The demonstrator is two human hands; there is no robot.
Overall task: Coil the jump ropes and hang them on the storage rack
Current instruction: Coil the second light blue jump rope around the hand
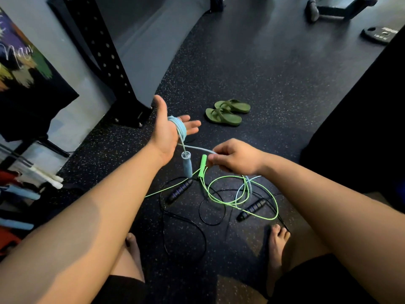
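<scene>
At the centre of the frame the left hand (168, 128) is held flat, fingers straight and thumb splayed, serving as a spool. The blue jump rope (180, 126) is wound around its palm, its handle (187, 164) dangling below. The right hand (236, 157) pinches the rope's free run between its fingers, likely to feed another turn. The green rope (241, 194) and black rope (182, 216) lie tangled on the floor (263, 84), lower centre.

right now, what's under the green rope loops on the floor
The black rope and one black handle lie among the green rope loops, with a blue rope strand. Which cord is uppermost at each crossing is too fine to tell.
</scene>
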